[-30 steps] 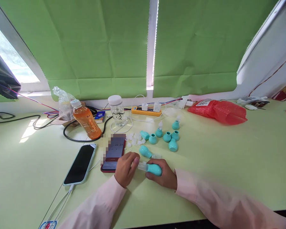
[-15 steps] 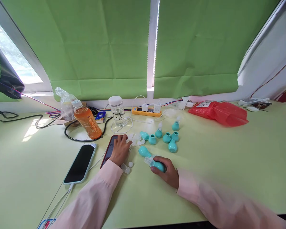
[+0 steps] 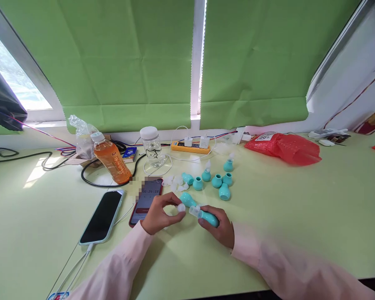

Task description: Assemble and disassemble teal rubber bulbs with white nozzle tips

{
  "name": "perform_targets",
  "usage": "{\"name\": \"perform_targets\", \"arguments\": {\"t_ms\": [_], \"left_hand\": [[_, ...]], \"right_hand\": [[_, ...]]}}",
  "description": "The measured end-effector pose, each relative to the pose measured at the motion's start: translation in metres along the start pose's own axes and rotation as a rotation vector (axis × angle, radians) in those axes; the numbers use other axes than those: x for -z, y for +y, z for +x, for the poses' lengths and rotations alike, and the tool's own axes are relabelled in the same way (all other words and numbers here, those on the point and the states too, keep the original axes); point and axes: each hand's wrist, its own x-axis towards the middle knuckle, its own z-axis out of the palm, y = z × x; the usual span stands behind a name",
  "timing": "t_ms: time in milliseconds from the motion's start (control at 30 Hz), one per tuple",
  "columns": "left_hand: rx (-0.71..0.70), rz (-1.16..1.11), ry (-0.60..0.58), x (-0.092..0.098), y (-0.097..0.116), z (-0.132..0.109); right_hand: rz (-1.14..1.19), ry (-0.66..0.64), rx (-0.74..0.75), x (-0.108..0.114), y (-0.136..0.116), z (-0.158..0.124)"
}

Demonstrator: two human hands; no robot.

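The left hand point(image 3: 158, 213) pinches a small white piece point(image 3: 181, 207), likely by its edge to expose its face. The right hand point(image 3: 220, 227) grips 1 teal bulb point(image 3: 210, 218), leaving its clear tip point(image 3: 194, 211) uncovered.

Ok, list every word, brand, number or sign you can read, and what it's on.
"00:26:28": screen of the red-edged phone; its smaller text is unreadable.
Too small or blurred: lettering on the bottle of orange drink.
Too small: the white label on the red bag.
Too small: markings on the blue box.
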Motion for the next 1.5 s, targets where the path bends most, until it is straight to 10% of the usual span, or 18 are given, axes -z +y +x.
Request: {"name": "perform_targets", "arguments": {"t_ms": [567, 1500], "left_hand": [[0.359, -0.428, -0.197, -0.002, -0.007, -0.001], [0.295, -0.293, -0.313, -0.001, -0.012, -0.006]], "right_hand": [[-0.023, -0.055, 0.157, 0.007, -0.005, 0.009], [0.034, -0.198, 0.155, 0.010, -0.005, 0.012]]}}
